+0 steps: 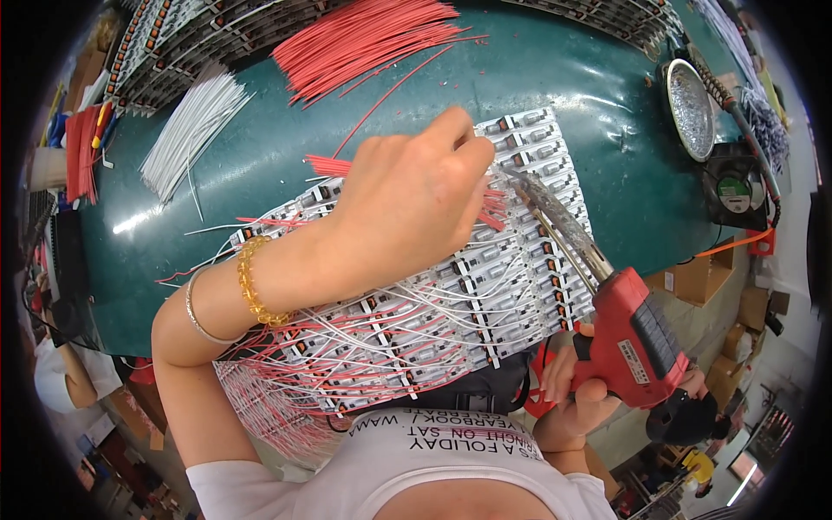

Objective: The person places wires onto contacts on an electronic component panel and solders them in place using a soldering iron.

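While the left hand (407, 204) reached out over the green tabletop (598, 113), its fingers were bunched close together, pinching down on a thin red wire (496, 208) right at the top edge of the strip boards (451, 295). The boards were many long white strips lying side by side in one big sheet, and they sat in the middle of the tabletop, just in front of the person. Lots of red and white wires (286, 381) hung off the near ends of the strips (they looked like a messy fringe). On the left wrist were a yellow bead bracelet (253, 284) and a silver bangle (198, 310). The right hand (579, 381) was shut tight around the grip of a red soldering gun (628, 334). The gun's long metal tip (555, 217) pointed up and to the left, and its end sat just beside the left fingertips, over the boards. Farther back lay a bunch of loose red wires (364, 39) and, to the left of it, a bunch of white wires (191, 126). At the far right were a shiny round metal dish (691, 108) and a small black fan (735, 186) next to it.
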Available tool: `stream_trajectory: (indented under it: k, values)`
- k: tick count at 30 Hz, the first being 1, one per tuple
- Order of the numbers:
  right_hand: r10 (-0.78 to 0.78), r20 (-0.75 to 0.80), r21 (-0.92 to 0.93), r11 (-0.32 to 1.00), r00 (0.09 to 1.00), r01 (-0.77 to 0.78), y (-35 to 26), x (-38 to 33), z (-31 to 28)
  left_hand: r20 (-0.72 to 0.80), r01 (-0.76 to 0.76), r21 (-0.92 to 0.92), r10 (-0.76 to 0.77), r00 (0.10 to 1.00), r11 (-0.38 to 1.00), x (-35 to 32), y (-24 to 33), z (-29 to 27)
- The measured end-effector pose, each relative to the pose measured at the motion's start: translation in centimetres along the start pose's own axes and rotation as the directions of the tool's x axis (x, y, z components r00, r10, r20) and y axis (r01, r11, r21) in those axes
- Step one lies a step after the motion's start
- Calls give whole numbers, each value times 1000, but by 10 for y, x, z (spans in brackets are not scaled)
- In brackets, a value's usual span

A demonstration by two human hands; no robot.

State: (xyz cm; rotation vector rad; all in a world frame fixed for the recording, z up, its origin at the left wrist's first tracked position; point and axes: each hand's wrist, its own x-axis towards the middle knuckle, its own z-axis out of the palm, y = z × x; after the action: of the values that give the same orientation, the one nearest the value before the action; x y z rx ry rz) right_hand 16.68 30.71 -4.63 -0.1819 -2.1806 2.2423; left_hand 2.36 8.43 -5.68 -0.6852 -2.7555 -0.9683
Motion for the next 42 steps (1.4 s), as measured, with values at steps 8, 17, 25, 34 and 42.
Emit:
stream_trajectory:
  k: [8,17,25,34,42]
  values:
    - [21,27,-11,1000,999,-21,2,2,-1,-23,2,-68,-3,1000,998,-1,-3,0]
    - [-10,61,-116,993,998,17,4,-1,-10,-12,22,-8,-22,1000,1000,-1,2,3]
    - [9,28,22,1000,1000,-9,3,0,-1,1,10,18,-10,1000,1000,-2,-1,5]
    - [-120,55,229,968,991,105,9,7,3,-92,10,-76,-17,996,997,-2,3,0]
    - [-158,43,310,941,987,137,12,7,-4,142,-13,-106,28,989,994,-7,-2,-7]
